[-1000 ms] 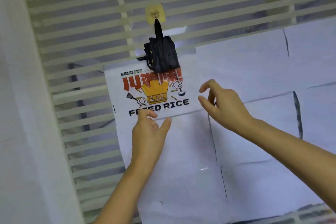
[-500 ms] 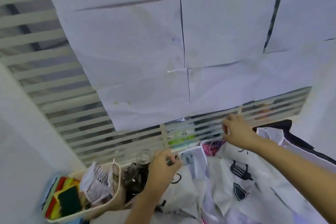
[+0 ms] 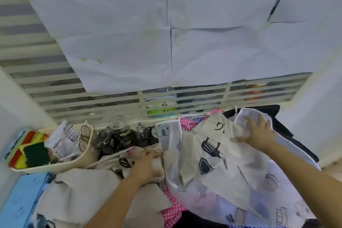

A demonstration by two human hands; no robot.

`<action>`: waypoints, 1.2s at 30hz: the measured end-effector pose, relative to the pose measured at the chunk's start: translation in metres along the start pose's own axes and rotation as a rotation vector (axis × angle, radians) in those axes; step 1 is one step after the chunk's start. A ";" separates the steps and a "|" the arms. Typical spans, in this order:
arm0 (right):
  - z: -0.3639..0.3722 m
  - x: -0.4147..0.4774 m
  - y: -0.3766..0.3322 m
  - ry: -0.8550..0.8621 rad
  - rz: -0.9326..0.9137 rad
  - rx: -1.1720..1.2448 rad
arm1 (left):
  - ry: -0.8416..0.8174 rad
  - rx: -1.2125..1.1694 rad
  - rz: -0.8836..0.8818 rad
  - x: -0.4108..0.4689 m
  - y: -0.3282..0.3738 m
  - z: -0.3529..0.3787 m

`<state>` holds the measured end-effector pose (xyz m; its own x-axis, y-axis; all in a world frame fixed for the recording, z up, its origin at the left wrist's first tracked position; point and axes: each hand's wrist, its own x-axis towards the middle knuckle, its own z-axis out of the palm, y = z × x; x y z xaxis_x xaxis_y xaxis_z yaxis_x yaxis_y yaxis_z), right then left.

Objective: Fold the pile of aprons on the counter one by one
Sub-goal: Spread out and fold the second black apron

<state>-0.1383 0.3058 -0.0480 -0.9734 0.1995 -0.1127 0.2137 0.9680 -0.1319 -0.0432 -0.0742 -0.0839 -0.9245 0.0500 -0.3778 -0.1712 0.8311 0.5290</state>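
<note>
A heap of aprons covers the counter in the head view. On top lies a cream apron printed with dark kitchen pots, over a thin white printed apron. A pink checked apron shows beneath, a plain beige one at the left, and a dark one at the back right. My left hand grips a bunch of the cream fabric at the middle. My right hand rests with spread fingers on the cloth at the back right.
A cream basket with sponges and packets stands at the left. Glass teapots and jars crowd the back by the slatted window grille. White paper sheets hang above. A blue surface lies at the lower left.
The view has dropped from the wall poster to the counter. Both hands came down from the poster onto the apron pile; the left took hold of cream fabric, the right spread flat.
</note>
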 end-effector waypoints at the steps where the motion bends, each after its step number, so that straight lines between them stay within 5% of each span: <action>1: 0.000 0.007 0.014 -0.055 -0.019 0.030 | -0.005 0.013 -0.026 0.003 0.004 0.010; 6: 0.021 0.019 0.047 -0.457 -0.111 0.236 | 0.207 0.116 -0.221 0.009 0.032 0.040; 10: 0.039 0.013 0.056 -0.358 -0.197 0.112 | 0.409 0.084 -0.392 0.020 0.108 0.067; 16: 0.027 -0.002 0.065 -0.281 -0.413 0.141 | 0.601 -0.053 0.155 0.049 0.251 0.116; 19: 0.021 -0.017 0.081 -0.387 -0.501 0.353 | 0.499 0.020 0.357 0.067 0.305 0.129; 23: 0.011 -0.014 0.123 -0.602 -0.666 0.436 | 0.158 0.406 0.274 0.100 0.331 0.130; 26: 0.001 0.015 0.147 -0.455 -0.625 0.544 | -0.016 0.424 0.217 0.101 0.313 0.135; 29: -0.011 0.045 0.158 -0.144 -0.350 0.888 | -0.128 0.415 0.229 0.083 0.290 0.140; 32: -0.013 0.072 0.145 -0.012 -0.320 0.797 | -0.208 0.603 0.289 0.067 0.269 0.147; 36: -0.004 0.100 0.104 -0.069 -0.431 0.633 | -0.186 0.805 0.220 0.052 0.234 0.159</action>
<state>-0.2138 0.4271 -0.0695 -0.9784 -0.2059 0.0179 -0.1566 0.6821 -0.7143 -0.0771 0.2111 -0.1004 -0.8257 0.2875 -0.4853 0.3643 0.9287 -0.0697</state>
